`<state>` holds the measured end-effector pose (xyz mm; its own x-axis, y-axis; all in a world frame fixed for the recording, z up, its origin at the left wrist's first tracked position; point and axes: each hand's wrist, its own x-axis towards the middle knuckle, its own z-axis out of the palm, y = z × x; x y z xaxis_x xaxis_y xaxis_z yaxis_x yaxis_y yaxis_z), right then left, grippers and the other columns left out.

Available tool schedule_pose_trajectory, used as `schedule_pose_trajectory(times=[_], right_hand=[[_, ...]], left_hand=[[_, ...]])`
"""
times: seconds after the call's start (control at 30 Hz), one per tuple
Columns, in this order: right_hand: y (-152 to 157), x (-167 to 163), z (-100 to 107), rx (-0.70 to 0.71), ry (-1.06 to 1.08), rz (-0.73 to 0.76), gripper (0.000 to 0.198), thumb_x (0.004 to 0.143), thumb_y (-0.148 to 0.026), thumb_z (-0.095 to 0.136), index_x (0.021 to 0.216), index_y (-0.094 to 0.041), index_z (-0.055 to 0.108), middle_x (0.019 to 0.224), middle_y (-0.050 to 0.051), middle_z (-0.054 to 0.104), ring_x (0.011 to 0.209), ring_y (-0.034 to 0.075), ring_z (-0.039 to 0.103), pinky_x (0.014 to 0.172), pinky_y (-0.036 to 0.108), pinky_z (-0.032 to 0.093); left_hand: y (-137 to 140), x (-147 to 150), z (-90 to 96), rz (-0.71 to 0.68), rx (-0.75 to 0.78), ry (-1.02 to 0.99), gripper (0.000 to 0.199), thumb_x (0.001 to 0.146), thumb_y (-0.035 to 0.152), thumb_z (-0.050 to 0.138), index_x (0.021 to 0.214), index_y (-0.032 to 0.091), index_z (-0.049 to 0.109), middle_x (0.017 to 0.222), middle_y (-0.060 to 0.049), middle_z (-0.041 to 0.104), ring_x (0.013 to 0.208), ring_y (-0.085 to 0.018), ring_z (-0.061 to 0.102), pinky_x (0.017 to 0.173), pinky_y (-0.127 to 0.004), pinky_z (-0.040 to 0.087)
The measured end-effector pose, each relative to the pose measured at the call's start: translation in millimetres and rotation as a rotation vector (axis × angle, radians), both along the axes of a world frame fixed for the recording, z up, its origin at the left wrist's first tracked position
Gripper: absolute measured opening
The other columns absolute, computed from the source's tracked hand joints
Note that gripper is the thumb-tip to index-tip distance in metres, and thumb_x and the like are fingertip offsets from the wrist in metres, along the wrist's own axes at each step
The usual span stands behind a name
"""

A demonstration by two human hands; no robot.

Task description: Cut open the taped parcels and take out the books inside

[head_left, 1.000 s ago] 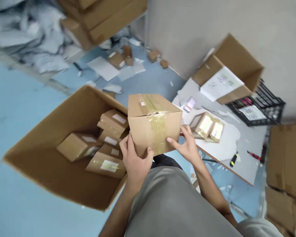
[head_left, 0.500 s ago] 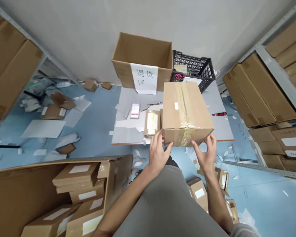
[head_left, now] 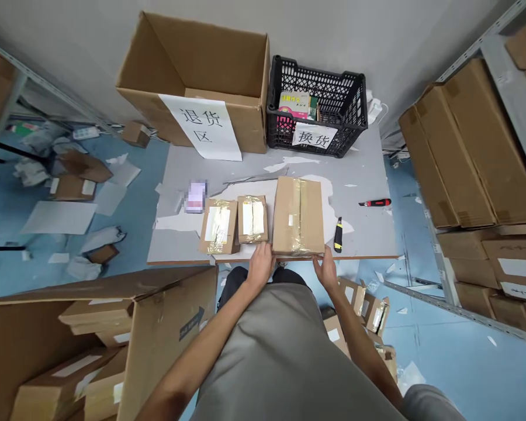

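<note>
A taped cardboard box [head_left: 284, 213] rests near the front edge of the grey table, a strip of clear yellowish tape down its top. My left hand [head_left: 260, 268] holds its near left corner, while my right hand [head_left: 326, 270] grips the near right corner; some fingertips are hidden at the box's lower edge. Just left of it stand two smaller taped boxes, a small box [head_left: 252, 217] and a slightly wider one [head_left: 218, 227], both with white labels. A yellow-and-black box cutter [head_left: 338, 235] lies to the right of the large box.
At the back are an open carton [head_left: 249, 126] with a paper sign and a black crate [head_left: 319, 111] holding books. A red-and-black cutter [head_left: 377, 203] lies at right. A large carton of parcels [head_left: 170, 327] stands front left; shelving [head_left: 499, 76] flanks the right.
The box has come down from above the table onto its surface, with both hands still on it. My view has shifted, and the yellow cutter and second small box now show fully.
</note>
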<state>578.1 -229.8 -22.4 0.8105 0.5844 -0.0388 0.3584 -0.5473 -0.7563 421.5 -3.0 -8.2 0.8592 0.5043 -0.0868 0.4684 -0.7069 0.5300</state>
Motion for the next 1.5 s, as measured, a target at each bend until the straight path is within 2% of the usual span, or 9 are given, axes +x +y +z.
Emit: schedule_pose_trajectory(times=[0.17, 0.33, 0.4, 0.53, 0.87, 1.0, 1.17, 1.3, 1.5], right_hand=[[-2.6, 19.6, -20.7, 0.034, 0.208, -0.023, 0.059, 0.101, -0.050, 0.061, 0.153, -0.022, 0.062, 0.142, 0.021, 0.074, 0.127, 0.037, 0.074, 0.106, 0.057, 0.066], [-10.6, 43.3, -10.3, 0.178, 0.665, -0.121, 0.064, 0.099, -0.064, 0.057, 0.148, -0.025, 0.074, 0.154, 0.015, 0.073, 0.142, 0.036, 0.070, 0.118, 0.055, 0.060], [-6.7, 51.7, 0.0, 0.225, 0.819, -0.147, 0.068, 0.102, -0.071, 0.055, 0.154, -0.030, 0.071, 0.164, 0.010, 0.068, 0.149, 0.035, 0.065, 0.117, 0.054, 0.062], [20.1, 60.4, 19.8, 0.225, 0.927, -0.147, 0.070, 0.104, -0.077, 0.059, 0.160, -0.037, 0.067, 0.169, 0.004, 0.064, 0.155, 0.032, 0.062, 0.118, 0.055, 0.062], [57.0, 34.7, 56.1, 0.206, 0.860, -0.230, 0.073, 0.090, -0.067, 0.085, 0.153, -0.033, 0.072, 0.160, 0.005, 0.072, 0.152, 0.035, 0.065, 0.134, 0.053, 0.050], [52.4, 50.0, 70.1, 0.205, 0.783, -0.336, 0.069, 0.087, -0.067, 0.087, 0.146, -0.033, 0.076, 0.152, 0.006, 0.078, 0.149, 0.036, 0.067, 0.133, 0.055, 0.051], [59.3, 105.6, 77.8, 0.255, 0.741, -0.421, 0.067, 0.087, -0.065, 0.086, 0.143, -0.030, 0.074, 0.148, 0.008, 0.079, 0.141, 0.035, 0.072, 0.122, 0.054, 0.061], [67.8, 160.5, 74.2, 0.301, 0.733, -0.381, 0.065, 0.089, -0.063, 0.083, 0.143, -0.028, 0.072, 0.158, 0.011, 0.072, 0.142, 0.034, 0.070, 0.106, 0.051, 0.070], [83.9, 238.1, 59.0, 0.296, 0.763, -0.263, 0.064, 0.094, -0.062, 0.078, 0.148, -0.028, 0.071, 0.158, 0.013, 0.072, 0.141, 0.035, 0.071, 0.110, 0.057, 0.068]], left_hand=[[29.0, -32.0, 3.3, -0.019, -0.138, -0.070, 0.031, 0.103, 0.017, 0.057, 0.131, 0.020, 0.070, 0.132, -0.017, 0.075, 0.127, -0.035, 0.071, 0.113, -0.051, 0.059], [127.2, -84.9, 5.6, 0.617, -0.063, -0.128, 0.056, 0.099, 0.047, 0.072, 0.144, 0.014, 0.066, 0.153, -0.024, 0.067, 0.151, -0.040, 0.058, 0.132, -0.058, 0.044], [163.4, -98.2, -1.4, 0.759, -0.301, -0.031, 0.069, 0.091, 0.056, 0.079, 0.143, 0.013, 0.067, 0.153, -0.025, 0.069, 0.147, -0.041, 0.063, 0.128, -0.057, 0.049], [193.3, -99.2, -17.3, 0.742, -0.812, 0.068, 0.082, 0.080, 0.072, 0.087, 0.141, 0.019, 0.073, 0.144, -0.018, 0.078, 0.133, -0.040, 0.075, 0.114, -0.051, 0.063], [196.0, -77.2, -24.4, 0.582, -0.864, 0.052, 0.094, 0.077, 0.081, 0.086, 0.147, 0.020, 0.072, 0.145, -0.017, 0.079, 0.137, -0.038, 0.075, 0.117, -0.048, 0.060], [207.6, -42.0, -17.0, 0.501, -0.904, -0.017, 0.089, 0.083, 0.077, 0.084, 0.150, 0.021, 0.071, 0.149, -0.016, 0.077, 0.133, -0.037, 0.076, 0.114, -0.047, 0.062], [225.6, 41.0, -6.6, 0.402, -0.881, -0.127, 0.085, 0.088, 0.072, 0.083, 0.155, 0.023, 0.068, 0.150, -0.014, 0.076, 0.135, -0.035, 0.075, 0.115, -0.044, 0.061], [231.8, 107.2, -2.9, 0.385, -0.805, -0.134, 0.076, 0.094, 0.068, 0.078, 0.153, 0.021, 0.069, 0.145, -0.015, 0.079, 0.133, -0.034, 0.076, 0.114, -0.044, 0.060], [229.6, 164.5, -5.7, 0.464, -0.716, -0.099, 0.067, 0.098, 0.065, 0.074, 0.144, 0.017, 0.071, 0.142, -0.020, 0.079, 0.130, -0.033, 0.077, 0.111, -0.045, 0.061]])
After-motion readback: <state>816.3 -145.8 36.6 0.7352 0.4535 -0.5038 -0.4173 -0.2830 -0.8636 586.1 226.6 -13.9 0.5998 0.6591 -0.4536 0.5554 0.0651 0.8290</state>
